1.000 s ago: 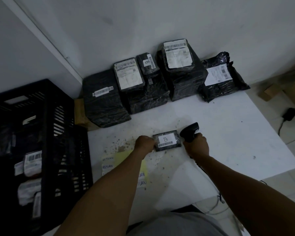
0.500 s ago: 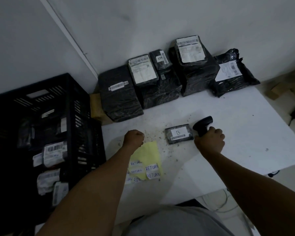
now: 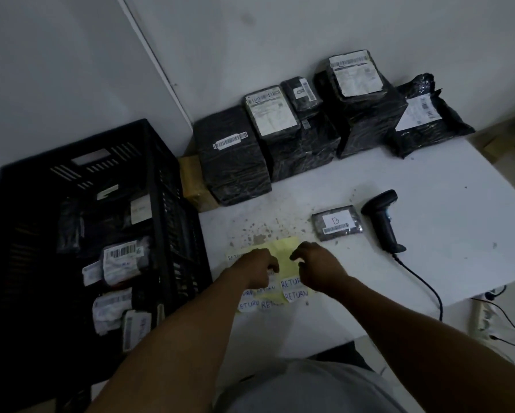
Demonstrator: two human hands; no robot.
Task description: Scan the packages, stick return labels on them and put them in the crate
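A small black package marked "B" (image 3: 336, 223) lies flat on the white table (image 3: 446, 234). The black handheld scanner (image 3: 381, 222) lies just right of it, released, its cable running off the front edge. Both hands are over the yellow sheet of RETURN labels (image 3: 286, 254) near the table's front left. My left hand (image 3: 257, 268) has its fingers curled down onto a label on the sheet; whether it pinches that label is hidden. My right hand (image 3: 320, 268) hovers beside it with fingers loosely curled, holding nothing. The black crate (image 3: 158, 162) stands at the left with several labelled packages inside.
Several black wrapped packages (image 3: 232, 156) with white barcode labels stand in a row against the back wall. A brown box (image 3: 193, 186) sits between the crate and the row. A power strip (image 3: 485, 320) and cables lie on the floor at the right.
My right hand has let go of the scanner, which now lies on the table, and moved left to the label sheet. My left hand has come down onto the labels.
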